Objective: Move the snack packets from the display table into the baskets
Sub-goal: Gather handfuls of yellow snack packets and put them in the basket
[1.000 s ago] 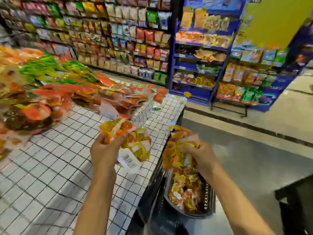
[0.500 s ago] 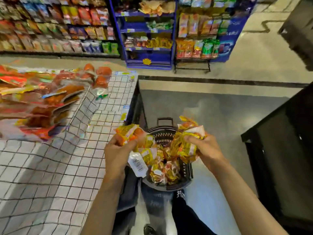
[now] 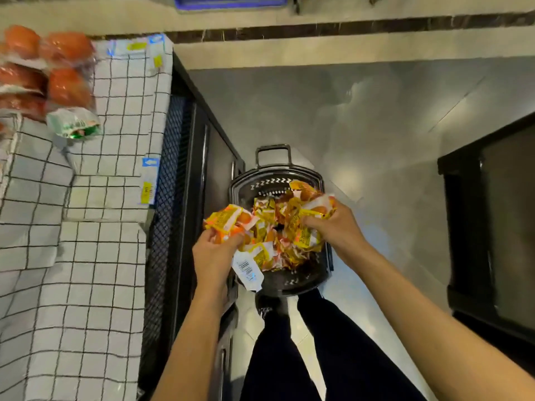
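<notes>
Both hands over basket (image 3: pixel 307 280): left hand (image 3: pixel 212 257) clutches bunch of snack packets (image 3: pixel 225 222), right hand (image 3: pixel 337 227) clutches another. Packets light, crinkly, slippery (likely); grab mid-bunch, fingers curled tight. More on table (image 3: pixel 95 227).

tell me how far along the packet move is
Done: a pile of yellow packets already lies in the basket. In hand: the left hand grips the left bunch, the right hand the right bunch, both over the basket, not yet released. Left: orange packs lie on the table at the far left, so more may need moving.
</notes>
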